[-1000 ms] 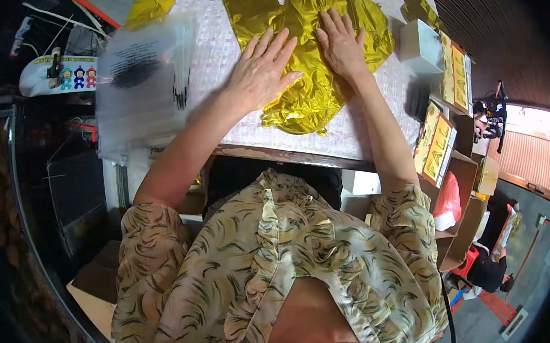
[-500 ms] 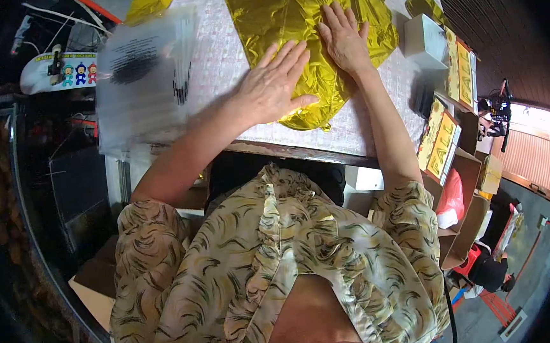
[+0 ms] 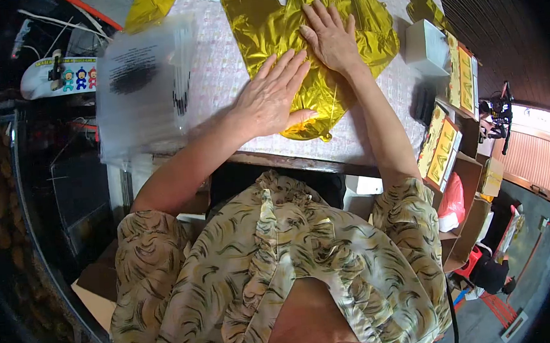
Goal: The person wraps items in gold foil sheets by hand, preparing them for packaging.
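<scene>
A shiny gold foil piece, wrinkled and flat, lies on the table with its pale patterned cover. My left hand rests palm down on its lower left part, fingers spread and thumb pointing right near the bottom edge. Higher up and to the right, my right hand presses flat on the middle of the foil with its fingers apart. Neither hand grips anything. The foil under both palms is hidden.
Clear plastic bags lie on the table's left. More gold foil is at the top left. A white box stands at the right, beside boxes marked FALL. A skateboard is at far left.
My right hand has moved slightly left over the foil. My left hand sits slightly lower. The foil's lower tip and right part have shifted a little.
</scene>
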A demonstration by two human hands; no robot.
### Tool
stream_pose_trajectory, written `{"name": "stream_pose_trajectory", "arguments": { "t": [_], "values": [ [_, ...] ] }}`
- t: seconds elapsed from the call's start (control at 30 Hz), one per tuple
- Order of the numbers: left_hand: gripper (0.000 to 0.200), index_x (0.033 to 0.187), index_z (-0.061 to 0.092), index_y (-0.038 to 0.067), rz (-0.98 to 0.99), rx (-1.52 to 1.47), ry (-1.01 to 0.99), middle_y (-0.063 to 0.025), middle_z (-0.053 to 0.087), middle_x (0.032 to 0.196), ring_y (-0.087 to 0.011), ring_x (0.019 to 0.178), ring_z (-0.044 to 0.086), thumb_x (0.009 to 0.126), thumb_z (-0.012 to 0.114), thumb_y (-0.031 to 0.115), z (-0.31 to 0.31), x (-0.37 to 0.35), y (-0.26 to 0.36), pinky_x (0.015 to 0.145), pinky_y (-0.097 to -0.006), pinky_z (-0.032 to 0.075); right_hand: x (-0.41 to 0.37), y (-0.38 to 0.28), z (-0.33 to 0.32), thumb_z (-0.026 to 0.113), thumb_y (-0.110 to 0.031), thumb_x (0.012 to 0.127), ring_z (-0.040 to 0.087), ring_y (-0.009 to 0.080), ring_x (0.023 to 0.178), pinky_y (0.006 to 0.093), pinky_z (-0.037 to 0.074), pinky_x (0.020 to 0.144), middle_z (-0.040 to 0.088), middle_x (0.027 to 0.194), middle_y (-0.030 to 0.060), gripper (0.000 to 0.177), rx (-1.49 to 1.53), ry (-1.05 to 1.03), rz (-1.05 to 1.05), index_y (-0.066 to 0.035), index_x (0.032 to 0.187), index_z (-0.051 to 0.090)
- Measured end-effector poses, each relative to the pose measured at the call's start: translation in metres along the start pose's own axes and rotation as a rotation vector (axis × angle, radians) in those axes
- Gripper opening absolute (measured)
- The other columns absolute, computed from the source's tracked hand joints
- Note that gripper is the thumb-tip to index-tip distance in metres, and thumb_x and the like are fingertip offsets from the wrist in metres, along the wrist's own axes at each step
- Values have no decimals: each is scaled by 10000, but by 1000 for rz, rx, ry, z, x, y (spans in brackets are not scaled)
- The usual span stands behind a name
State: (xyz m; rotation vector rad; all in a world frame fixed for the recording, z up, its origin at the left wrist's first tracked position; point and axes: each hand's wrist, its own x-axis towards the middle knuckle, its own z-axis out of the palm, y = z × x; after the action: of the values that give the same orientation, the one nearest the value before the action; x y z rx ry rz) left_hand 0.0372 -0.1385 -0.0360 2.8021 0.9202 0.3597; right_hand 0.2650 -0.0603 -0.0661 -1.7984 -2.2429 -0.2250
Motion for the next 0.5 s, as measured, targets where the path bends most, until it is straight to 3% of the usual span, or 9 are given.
{"name": "stream_pose_trajectory", "arguments": {
  "t": [0.17,0.3,0.5],
  "values": [
    [976,1564,334,-56,-2,-28,12,-212,273,1666,-347,1556,226,957,517,686,0,0,1,1280,-493,144,10,18,2,348,-588,1073,257,343,1554,691,161,1201,273,1700,39,615,-53,-34,1,-333,1629,287],
    [992,1573,298,-62,-5,-82,-6,-219,245,1673,-364,1552,221,941,586,647,-4,1,2,1268,-508,175,31,42,11,354,-595,1069,270,347,1549,698,171,1192,288,1695,23,610,-76,-23,-7,-350,1624,295],
    [985,1561,351,-45,-11,-74,17,-197,275,1668,-339,1556,218,934,545,690,-3,1,2,1280,-488,137,63,61,26,326,-631,1055,277,331,1547,690,162,1203,337,1674,17,621,-88,73,117,-355,1611,326]
  ]
}}
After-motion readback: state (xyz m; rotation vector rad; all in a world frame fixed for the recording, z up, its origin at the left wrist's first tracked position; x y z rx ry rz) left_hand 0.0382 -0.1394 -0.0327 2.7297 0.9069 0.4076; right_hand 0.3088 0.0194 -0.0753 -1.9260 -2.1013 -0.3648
